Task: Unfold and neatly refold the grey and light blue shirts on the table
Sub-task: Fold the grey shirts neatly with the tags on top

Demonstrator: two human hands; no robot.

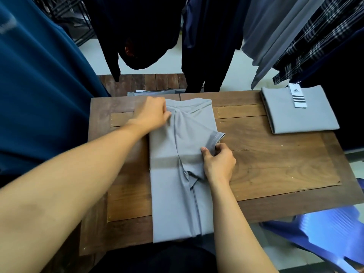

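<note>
The grey shirt (177,194) lies on the wooden table (275,164) as a long narrow strip. Both sides are already turned in, the collar is at the far end, and the hem hangs just over the near edge. Its long axis runs near to far, straight out from the person, so the end-to-end fold that seems due next would travel along that line.

Both hands are on the far half of the strip. The left hand (151,113) is further out, at the left shoulder just beside the collar, with its fingers curled onto the folded edge. The right hand (218,164) is nearer, at the right edge about halfway along, pinching the cloth just below the short sleeve (214,137), whose cuff pokes out past the strip. That sleeve probably needs tucking in before the length is folded. Neither hand is near the hem.

Well apart, at the far right corner of the table, sits a folded shirt (307,119) of similar pale grey-blue. Its hang tag (298,96) shows the Adidas three-bar logo over bold black stripes; the small print is too small to read. A blue plastic chair (325,233) stands at the near right, and dark hanging clothes (212,46) fill the far side.
</note>
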